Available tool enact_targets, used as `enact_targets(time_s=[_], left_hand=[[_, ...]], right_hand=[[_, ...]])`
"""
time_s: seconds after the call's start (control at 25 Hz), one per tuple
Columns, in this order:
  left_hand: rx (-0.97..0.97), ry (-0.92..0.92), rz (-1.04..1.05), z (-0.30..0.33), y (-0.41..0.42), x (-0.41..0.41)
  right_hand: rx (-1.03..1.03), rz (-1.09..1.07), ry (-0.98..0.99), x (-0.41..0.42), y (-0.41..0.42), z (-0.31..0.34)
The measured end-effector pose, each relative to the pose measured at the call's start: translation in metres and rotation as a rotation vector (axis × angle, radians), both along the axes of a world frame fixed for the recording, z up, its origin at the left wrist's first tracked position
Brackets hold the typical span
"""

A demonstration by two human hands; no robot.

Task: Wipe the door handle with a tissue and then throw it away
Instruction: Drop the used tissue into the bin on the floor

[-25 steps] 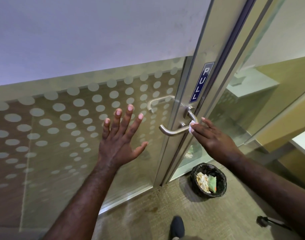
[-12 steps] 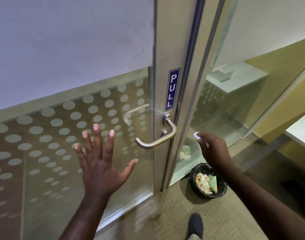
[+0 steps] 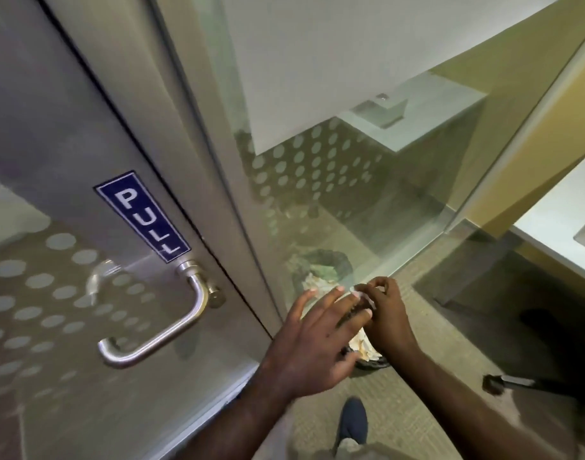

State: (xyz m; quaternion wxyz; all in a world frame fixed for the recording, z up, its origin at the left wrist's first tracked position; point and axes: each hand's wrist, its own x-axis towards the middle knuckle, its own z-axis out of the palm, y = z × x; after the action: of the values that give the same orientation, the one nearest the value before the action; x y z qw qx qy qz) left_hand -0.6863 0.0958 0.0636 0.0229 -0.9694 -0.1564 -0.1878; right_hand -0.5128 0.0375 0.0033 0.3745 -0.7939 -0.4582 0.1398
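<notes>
At lower centre, our right hand [image 3: 389, 322] pinches a small white tissue [image 3: 360, 292] above the dark wastebasket [image 3: 372, 361]; our left hand's [image 3: 312, 346] fingers [image 3: 321, 302] spread apart.

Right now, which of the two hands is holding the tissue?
The right hand, the one farther from the brushed-metal door handle. Its fingers pinch the small white tissue, above the dark waste basket. The left hand is spread open and holds nothing.

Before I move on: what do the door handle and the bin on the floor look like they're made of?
Door handle: brushed metal, probably stainless steel, with a satin grey sheen and soft highlights. Bin: dark, mostly hidden behind both hands; the material is unclear, possibly woven or plastic.
</notes>
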Motion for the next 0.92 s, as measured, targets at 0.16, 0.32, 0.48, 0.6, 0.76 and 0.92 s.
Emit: enact_targets(time_s=[0.16, 0.32, 0.48, 0.6, 0.76, 0.92], left_hand=[[0.093, 0.189, 0.062, -0.010, 0.047, 0.079], [0.116, 0.105, 0.213, -0.021, 0.094, 0.120], [0.252, 0.059, 0.186, -0.036, 0.121, 0.120], [0.457, 0.053, 0.125, -0.050, 0.131, 0.118], [0.618, 0.054, 0.164, -0.062, 0.134, 0.126], [0.667, 0.015, 0.157, -0.069, 0.137, 0.126]], right_hand=[[-0.077, -0.023, 0.014, 0.060, -0.007, -0.022], [-0.143, -0.081, -0.017, 0.103, -0.012, -0.044], [-0.192, -0.036, -0.067, 0.128, -0.011, -0.065], [-0.276, 0.031, -0.091, 0.140, -0.010, -0.086], [-0.367, 0.089, -0.104, 0.152, -0.007, -0.110], [-0.434, 0.098, -0.167, 0.159, -0.008, -0.133]])
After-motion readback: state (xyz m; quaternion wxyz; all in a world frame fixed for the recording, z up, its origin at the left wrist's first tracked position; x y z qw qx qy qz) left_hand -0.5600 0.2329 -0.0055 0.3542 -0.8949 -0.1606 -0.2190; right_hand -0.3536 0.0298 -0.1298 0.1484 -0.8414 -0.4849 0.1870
